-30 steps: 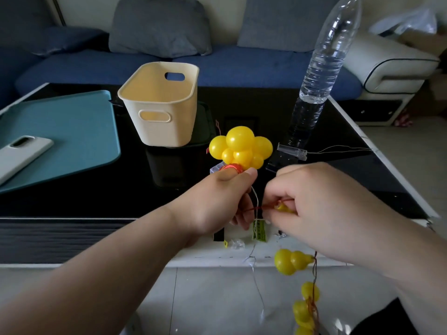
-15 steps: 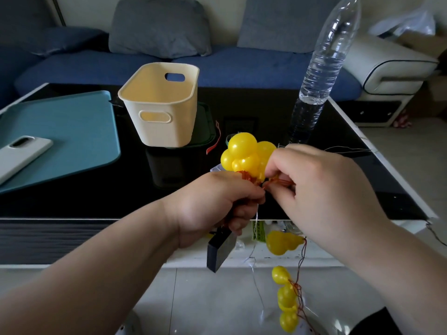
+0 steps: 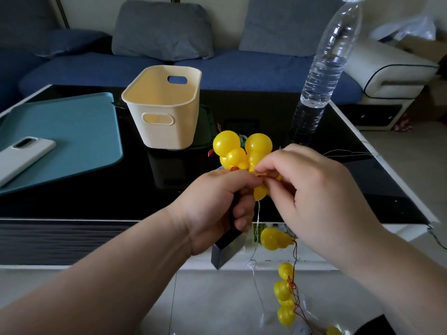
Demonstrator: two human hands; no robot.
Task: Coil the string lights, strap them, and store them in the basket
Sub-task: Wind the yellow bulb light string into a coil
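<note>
Head view, with the string lights (image 3: 242, 153) at the centre. They are glossy yellow gourd-shaped bulbs on thin red wire, and several are bunched into a tight cluster raised above the near edge of the black glass table (image 3: 362, 180).

From the cluster toward 5 o'clock, the loose end of the strand (image 3: 283, 293) hangs past the table edge. More yellow bulbs dangle along it, one below another, toward the floor.

My left hand (image 3: 217, 206) sits just under the cluster at 7 o'clock. Its fingers (image 3: 242, 213) are curled tight round the base of the bunch and round a black battery box (image 3: 223, 250), which sticks out below my palm.

My right hand (image 3: 314, 189) comes in from 4 o'clock. Its thumb and forefinger are closed in a pinch on the red wire and a bulb at the foot of the cluster, touching my left thumb. The other fingers are loosely bent.

A cream basket (image 3: 167, 112) stands on the table at 10 o'clock. I can see its inner walls but not its floor, so I cannot tell what is in it.

At 1 o'clock a clear plastic bottle (image 3: 324, 76) stands upright. At 9 o'clock lies a teal mat (image 3: 79, 141) with a white phone (image 3: 21, 158) on it.
</note>
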